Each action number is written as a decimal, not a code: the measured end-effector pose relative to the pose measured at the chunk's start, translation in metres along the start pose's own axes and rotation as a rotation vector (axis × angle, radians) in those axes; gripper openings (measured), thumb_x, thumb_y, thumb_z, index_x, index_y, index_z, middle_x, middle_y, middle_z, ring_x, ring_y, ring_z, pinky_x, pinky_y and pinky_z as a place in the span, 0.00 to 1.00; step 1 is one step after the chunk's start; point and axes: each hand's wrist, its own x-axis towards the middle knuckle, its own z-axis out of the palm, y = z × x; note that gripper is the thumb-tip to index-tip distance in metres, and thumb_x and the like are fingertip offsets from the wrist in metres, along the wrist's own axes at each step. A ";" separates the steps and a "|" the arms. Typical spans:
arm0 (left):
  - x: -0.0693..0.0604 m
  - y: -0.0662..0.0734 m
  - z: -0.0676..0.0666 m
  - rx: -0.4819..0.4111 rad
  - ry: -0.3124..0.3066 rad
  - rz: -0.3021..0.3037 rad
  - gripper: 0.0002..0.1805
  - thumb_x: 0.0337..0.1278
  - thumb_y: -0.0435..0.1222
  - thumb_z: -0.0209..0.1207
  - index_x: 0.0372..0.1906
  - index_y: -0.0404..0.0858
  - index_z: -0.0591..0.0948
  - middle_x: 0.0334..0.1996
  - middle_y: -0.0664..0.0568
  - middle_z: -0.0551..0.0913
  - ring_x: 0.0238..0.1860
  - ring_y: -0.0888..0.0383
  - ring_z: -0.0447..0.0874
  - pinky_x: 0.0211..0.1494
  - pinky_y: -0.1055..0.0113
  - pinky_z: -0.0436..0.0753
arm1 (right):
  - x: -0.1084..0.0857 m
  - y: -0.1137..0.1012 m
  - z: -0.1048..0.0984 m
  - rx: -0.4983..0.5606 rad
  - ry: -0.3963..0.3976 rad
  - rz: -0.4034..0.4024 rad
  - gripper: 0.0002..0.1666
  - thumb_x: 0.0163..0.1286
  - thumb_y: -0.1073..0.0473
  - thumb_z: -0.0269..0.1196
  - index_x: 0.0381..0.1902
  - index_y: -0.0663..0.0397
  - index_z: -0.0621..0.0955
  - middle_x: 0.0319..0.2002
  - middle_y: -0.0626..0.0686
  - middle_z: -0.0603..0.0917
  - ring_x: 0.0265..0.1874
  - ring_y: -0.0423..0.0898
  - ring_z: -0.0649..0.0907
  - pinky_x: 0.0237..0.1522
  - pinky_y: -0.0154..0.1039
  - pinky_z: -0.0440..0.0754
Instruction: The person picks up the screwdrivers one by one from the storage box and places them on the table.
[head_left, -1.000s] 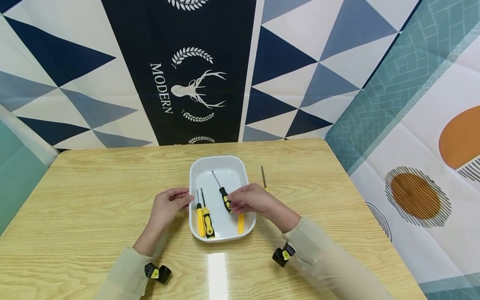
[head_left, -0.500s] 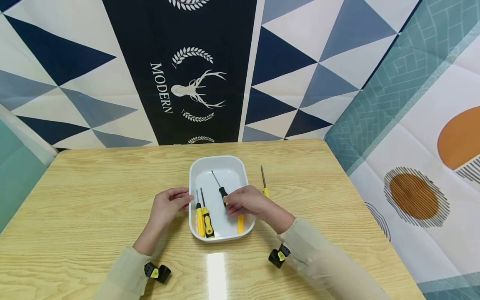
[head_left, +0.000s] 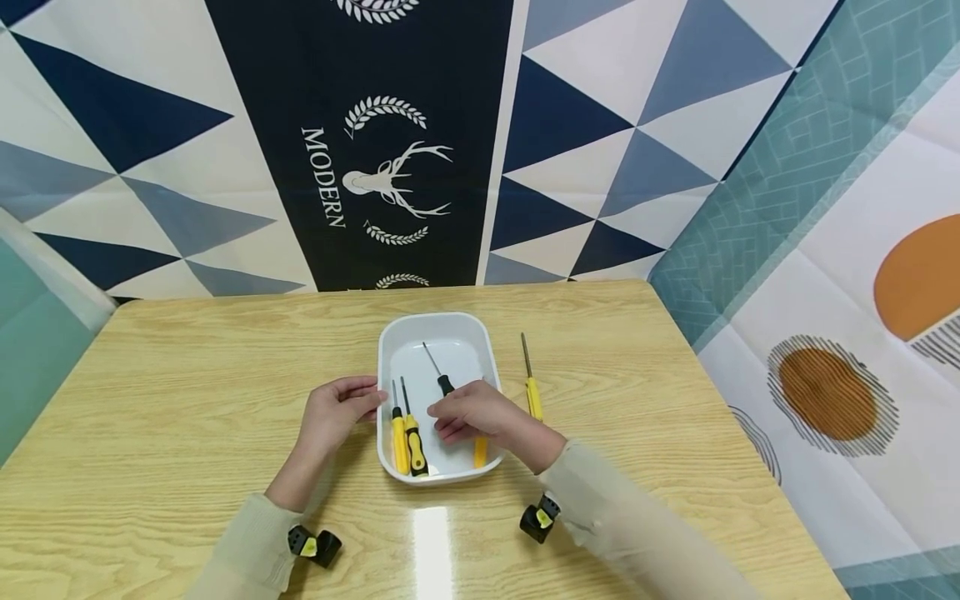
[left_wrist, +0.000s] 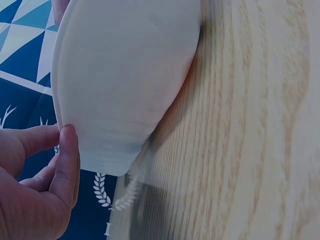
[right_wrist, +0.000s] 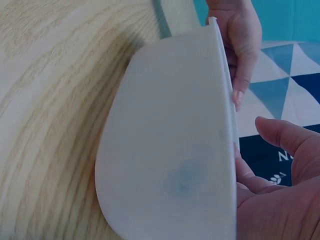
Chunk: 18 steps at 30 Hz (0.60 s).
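Observation:
My left hand point(head_left: 337, 412) grips the left rim of a white tray point(head_left: 491, 360), thumb and fingers pinching the edge, as the left wrist view also shows with the hand point(left_wrist: 45, 185) at the tray wall point(left_wrist: 125, 75). Over the tray's right half is my right hand point(head_left: 491, 414), thumb spread from the fingers in the right wrist view point(right_wrist: 285, 185); nothing is seen held. Its fingers partly cover a black-handled screwdriver point(head_left: 445, 383) lying in the tray. Two yellow-and-black screwdrivers point(head_left: 401, 442) point(head_left: 416, 446) lie along the left side. A yellow handle point(head_left: 480, 452) at the right is partly hidden.
On the wooden table point(head_left: 225, 358), a yellow-handled screwdriver point(head_left: 534, 398) lies just right of the tray. Patterned cloth point(head_left: 405, 167) stands behind the table's back edge, and more cloth point(head_left: 832, 392) runs along the right side.
My right hand has moved left and slightly down from the black-handled screwdriver's grip, letting it go. More of the screwdriver on the table shows. My left hand and the tray have barely moved.

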 end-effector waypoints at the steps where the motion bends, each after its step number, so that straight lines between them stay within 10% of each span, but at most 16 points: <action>1: 0.000 0.000 0.000 0.001 0.000 0.000 0.19 0.56 0.35 0.62 0.53 0.33 0.78 0.46 0.41 0.82 0.34 0.65 0.83 0.42 0.69 0.87 | 0.001 0.000 0.001 -0.006 0.001 0.001 0.19 0.61 0.60 0.62 0.42 0.75 0.80 0.23 0.51 0.82 0.21 0.40 0.81 0.32 0.35 0.87; 18: -0.001 0.001 -0.001 -0.015 -0.012 0.011 0.20 0.55 0.35 0.63 0.53 0.32 0.78 0.45 0.41 0.82 0.34 0.64 0.83 0.42 0.68 0.87 | 0.010 0.008 0.013 -0.060 0.026 0.054 0.16 0.61 0.59 0.63 0.39 0.71 0.81 0.24 0.53 0.82 0.20 0.40 0.81 0.32 0.36 0.87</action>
